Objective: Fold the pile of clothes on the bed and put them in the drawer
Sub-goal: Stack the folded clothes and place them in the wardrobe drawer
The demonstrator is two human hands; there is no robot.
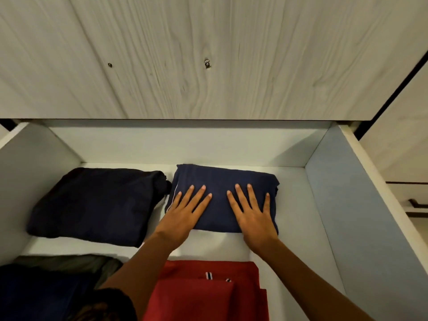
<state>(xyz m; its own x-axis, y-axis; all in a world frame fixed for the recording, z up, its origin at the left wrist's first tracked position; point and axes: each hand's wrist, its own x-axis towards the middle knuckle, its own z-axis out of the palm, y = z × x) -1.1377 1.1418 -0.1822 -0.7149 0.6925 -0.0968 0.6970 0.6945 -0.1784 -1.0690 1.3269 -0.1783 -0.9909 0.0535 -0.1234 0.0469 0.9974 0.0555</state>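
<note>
Left hand [185,216], right hand [253,218] rest on navy garment [222,176].

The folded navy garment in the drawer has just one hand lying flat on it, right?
Not quite: the head view shows both the left hand and the right hand lying flat on the folded navy garment in the drawer.

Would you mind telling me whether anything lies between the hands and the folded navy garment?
Nothing visible does: the left hand and right hand both rest flat on the navy garment, which lies in the drawer.
</note>
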